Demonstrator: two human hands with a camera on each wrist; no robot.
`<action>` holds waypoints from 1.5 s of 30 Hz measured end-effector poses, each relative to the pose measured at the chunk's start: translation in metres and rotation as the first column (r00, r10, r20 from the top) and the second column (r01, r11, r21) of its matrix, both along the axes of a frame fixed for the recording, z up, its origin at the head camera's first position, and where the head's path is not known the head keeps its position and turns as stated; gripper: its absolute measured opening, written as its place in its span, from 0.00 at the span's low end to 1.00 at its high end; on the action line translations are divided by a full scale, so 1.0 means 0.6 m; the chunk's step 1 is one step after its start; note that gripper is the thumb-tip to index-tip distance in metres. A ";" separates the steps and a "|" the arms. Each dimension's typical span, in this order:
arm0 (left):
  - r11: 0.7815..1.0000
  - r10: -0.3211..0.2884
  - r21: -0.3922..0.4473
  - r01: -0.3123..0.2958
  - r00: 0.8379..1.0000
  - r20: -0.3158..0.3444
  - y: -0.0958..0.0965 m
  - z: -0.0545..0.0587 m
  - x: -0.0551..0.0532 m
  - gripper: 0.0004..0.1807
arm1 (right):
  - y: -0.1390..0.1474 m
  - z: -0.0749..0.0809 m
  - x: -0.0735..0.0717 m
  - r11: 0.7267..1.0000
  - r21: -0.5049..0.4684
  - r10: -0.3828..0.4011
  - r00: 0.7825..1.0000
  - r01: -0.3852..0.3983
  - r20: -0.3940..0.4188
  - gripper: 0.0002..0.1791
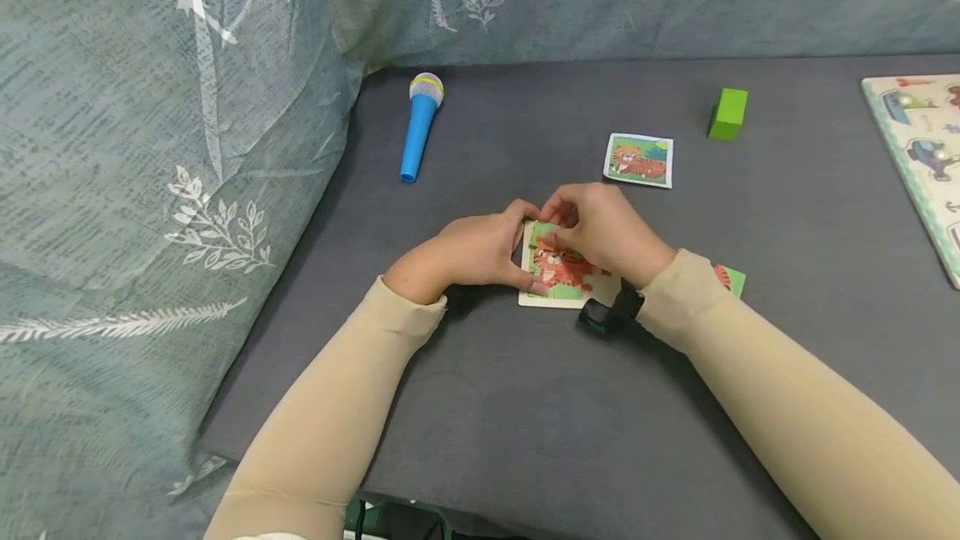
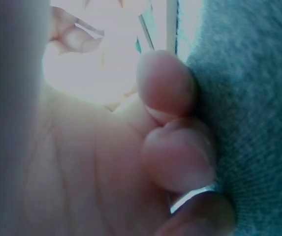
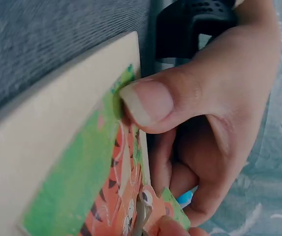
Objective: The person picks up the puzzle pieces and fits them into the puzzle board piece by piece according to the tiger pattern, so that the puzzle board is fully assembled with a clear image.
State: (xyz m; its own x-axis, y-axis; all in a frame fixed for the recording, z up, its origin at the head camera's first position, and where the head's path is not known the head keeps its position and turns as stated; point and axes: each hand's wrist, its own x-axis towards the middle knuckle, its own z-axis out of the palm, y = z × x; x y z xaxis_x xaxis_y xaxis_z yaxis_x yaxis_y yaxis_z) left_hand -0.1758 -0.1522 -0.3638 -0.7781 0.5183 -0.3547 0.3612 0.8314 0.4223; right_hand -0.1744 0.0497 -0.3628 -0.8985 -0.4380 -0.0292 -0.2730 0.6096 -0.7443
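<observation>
A small wooden tiger puzzle board (image 1: 558, 302) lies on the grey surface, its tiger picture partly covered by my hands. My left hand (image 1: 480, 250) grips the board's left side, thumb on the lower left corner and fingers near the top edge. From the right, my right hand (image 1: 609, 227) bends over the picture. Close up in the right wrist view, its thumb (image 3: 150, 103) lies on the green-edged picture. A puzzle piece (image 3: 153, 199) with the tiger's eye is tilted up from the board between fingertips. The left wrist view shows curled left fingers (image 2: 177, 157) against glare.
A tiger picture card (image 1: 639, 161) lies beyond the right hand, with a green block (image 1: 727, 113) farther right. Another puzzle piece (image 1: 735, 280) shows past the right sleeve. A blue toy microphone (image 1: 422, 123) lies back left. At far right is a larger picture board (image 1: 918, 165).
</observation>
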 end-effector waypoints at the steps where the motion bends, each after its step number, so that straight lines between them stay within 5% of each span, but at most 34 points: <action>1: 1.000 -0.004 -0.001 0.004 1.000 -0.002 0.002 0.001 0.000 0.54 | 0.001 0.001 0.001 1.000 0.001 -0.004 1.000 0.004 -0.007 0.08; 8: 1.000 -0.017 -0.004 0.017 1.000 -0.008 0.006 0.003 -0.002 0.52 | 0.002 -0.002 0.007 0.998 0.057 0.038 0.990 -0.031 -0.135 0.10; 15: 1.000 -0.013 0.008 0.013 1.000 -0.003 0.002 0.001 -0.002 0.52 | -0.008 -0.003 0.020 0.976 0.203 0.135 0.946 -0.076 -0.294 0.10; 21: 1.000 -0.006 0.014 0.006 1.000 0.005 -0.005 -0.006 0.001 0.52 | -0.005 0.004 0.029 0.940 0.333 0.203 0.915 -0.081 -0.350 0.14; 25: 1.000 0.002 0.006 -0.002 1.000 0.001 -0.007 -0.006 0.003 0.51 | 0.028 0.031 0.031 0.937 0.347 0.149 0.934 -0.029 -0.324 0.14; 30: 1.000 -0.018 0.006 0.018 1.000 -0.018 0.000 -0.002 0.000 0.52 | 0.123 0.055 0.040 0.900 0.435 0.092 0.989 -0.032 -0.116 0.10; 34: 1.000 -0.020 -0.004 0.020 1.000 -0.019 0.005 0.002 -0.003 0.52 | 0.198 0.044 0.050 0.874 0.480 0.085 0.996 -0.070 -0.010 0.15; 39: 1.000 -0.015 0.006 0.015 1.000 -0.013 0.005 0.002 -0.003 0.52 | 0.243 0.027 0.061 0.908 0.411 0.078 0.997 -0.076 0.012 0.15; 45: 1.000 -0.015 0.010 0.015 1.000 -0.011 0.004 -0.001 -0.002 0.52 | 0.238 0.031 0.066 0.936 0.323 0.143 0.989 -0.143 0.024 0.14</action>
State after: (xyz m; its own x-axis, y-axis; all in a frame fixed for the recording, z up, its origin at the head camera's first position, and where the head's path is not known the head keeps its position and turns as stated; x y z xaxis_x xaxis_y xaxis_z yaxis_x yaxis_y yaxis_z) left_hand -0.1769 -0.1499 -0.3643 -0.7742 0.5332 -0.3410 0.3780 0.8217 0.4266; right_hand -0.1348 0.1925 -0.3442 -0.8272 -0.5287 -0.1904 -0.3750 0.7717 -0.5137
